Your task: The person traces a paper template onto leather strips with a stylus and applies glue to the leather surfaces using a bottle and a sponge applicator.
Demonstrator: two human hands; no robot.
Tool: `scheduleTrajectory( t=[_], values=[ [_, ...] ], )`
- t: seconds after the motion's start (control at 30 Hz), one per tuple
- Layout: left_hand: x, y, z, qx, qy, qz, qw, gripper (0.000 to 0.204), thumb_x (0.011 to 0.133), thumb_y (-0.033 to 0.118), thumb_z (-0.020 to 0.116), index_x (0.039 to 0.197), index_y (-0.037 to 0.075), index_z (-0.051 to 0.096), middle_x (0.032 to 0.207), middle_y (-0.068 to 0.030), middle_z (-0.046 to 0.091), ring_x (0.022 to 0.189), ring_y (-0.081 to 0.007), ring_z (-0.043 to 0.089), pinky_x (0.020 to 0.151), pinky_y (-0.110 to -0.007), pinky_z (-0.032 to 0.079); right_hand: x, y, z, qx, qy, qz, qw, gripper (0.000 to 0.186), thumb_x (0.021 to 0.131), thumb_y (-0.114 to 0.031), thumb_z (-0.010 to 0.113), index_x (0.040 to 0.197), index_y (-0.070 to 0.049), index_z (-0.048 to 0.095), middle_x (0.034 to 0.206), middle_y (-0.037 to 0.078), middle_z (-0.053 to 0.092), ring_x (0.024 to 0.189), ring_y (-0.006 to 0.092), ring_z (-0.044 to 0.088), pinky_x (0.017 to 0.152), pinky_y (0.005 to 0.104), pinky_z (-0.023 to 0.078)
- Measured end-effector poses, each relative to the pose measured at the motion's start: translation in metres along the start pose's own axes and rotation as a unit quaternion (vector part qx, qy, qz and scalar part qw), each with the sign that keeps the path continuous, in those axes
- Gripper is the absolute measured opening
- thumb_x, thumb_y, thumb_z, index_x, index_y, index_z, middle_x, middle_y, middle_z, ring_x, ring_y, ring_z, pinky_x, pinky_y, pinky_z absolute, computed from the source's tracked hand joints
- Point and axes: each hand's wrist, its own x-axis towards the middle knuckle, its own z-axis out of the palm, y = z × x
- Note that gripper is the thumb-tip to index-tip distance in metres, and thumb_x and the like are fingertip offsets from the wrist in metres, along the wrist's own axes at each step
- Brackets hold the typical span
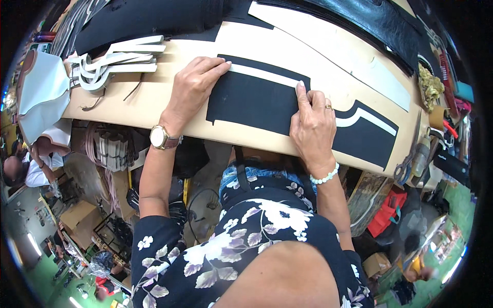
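Observation:
A flat black piece [251, 102] lies on the tan worktop in front of me, with a narrow white strip [264, 76] along its far edge. The fingertips of my left hand [195, 84] pinch together at the strip's left end. My right hand [314, 120] has its thumb and forefinger pressed at the strip's right end, the other fingers curled in. Right of it lies a black part [367, 136] with a stepped edge and a bent white strip [377, 123]. Whether the two black parts join is hidden behind my right hand.
Curved white strips [115, 61] are heaped at the left. Black sheets [154, 23] and a long white panel [339, 56] lie at the back. Scissors [405, 167] and a bottle [422, 151] are near the right end. A white-and-brown piece [43, 90] hangs at the left end.

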Motion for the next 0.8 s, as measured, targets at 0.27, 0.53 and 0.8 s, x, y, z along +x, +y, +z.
scheduleTrajectory(
  t=[0.27,0.53,0.8],
  values=[
    [0.001,0.001,0.003,0.021,0.015,0.008,1.000,0.026,0.077,0.001,0.061,0.101,0.008,0.067,0.095,-0.0077,0.066,0.087,-0.0216,0.062,0.074,-0.032,0.053,0.001,0.000,0.002,-0.013,0.008,-0.002,1.000,0.048,0.066,-0.003,0.059,0.114,0.002,0.057,0.088,0.009,0.050,0.075,0.0225,0.051,0.064,0.0336,0.043],
    [-0.002,0.000,0.006,0.052,-0.003,0.012,0.999,0.026,0.078,0.002,0.061,0.102,0.010,0.066,0.099,-0.0059,0.064,0.089,-0.0203,0.061,0.076,-0.031,0.054,0.003,-0.002,-0.001,-0.031,-0.013,-0.003,0.999,0.043,0.069,-0.004,0.059,0.112,0.003,0.057,0.087,0.010,0.049,0.078,0.0228,0.053,0.068,0.0317,0.046],
    [-0.002,0.020,-0.002,0.125,-0.052,0.012,0.991,0.029,0.082,0.006,0.058,0.110,0.006,0.061,0.114,-0.0085,0.056,0.111,-0.0261,0.050,0.093,-0.039,0.041,0.023,-0.026,0.004,-0.052,0.036,-0.067,0.996,0.041,0.075,-0.007,0.053,0.114,0.007,0.054,0.108,0.017,0.055,0.097,0.0291,0.055,0.087,0.0383,0.043]
  ],
)
